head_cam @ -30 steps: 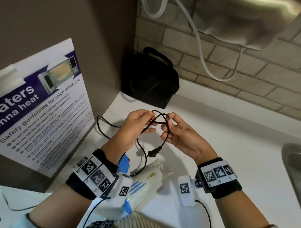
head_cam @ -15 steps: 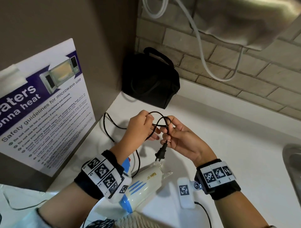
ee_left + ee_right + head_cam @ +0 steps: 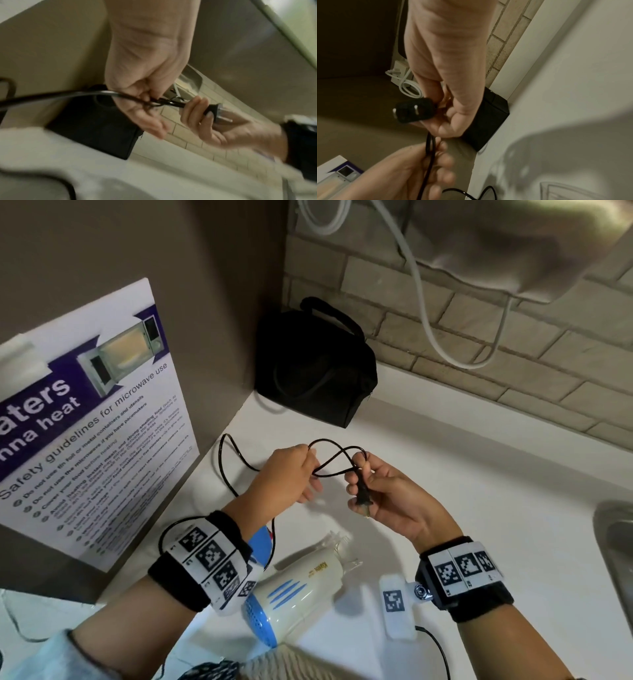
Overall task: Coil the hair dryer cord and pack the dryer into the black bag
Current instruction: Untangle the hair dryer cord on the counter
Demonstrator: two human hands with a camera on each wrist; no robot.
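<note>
A white and blue hair dryer (image 3: 301, 587) lies on the white counter (image 3: 479, 474) below my wrists. Its thin black cord (image 3: 329, 460) runs in small loops between my two hands above the counter. My left hand (image 3: 291, 474) pinches the loops. My right hand (image 3: 380, 491) holds the cord just behind the black plug (image 3: 362, 498), whose prongs point toward me. The same plug (image 3: 414, 110) fills the right wrist view, and the plug (image 3: 214, 109) shows in the left wrist view too. The black bag (image 3: 315, 364) stands shut in the far corner.
A microwave safety poster (image 3: 85, 419) leans against the left wall. A white cable (image 3: 428, 313) hangs on the brick wall behind. A metal sink edge (image 3: 616, 542) is at the right. Slack cord (image 3: 226, 467) lies on the counter left of my hands.
The plug, hanging free below my hands a second ago, now sits in my right hand. My hands have drawn slightly apart, stretching the cord loops between them.
</note>
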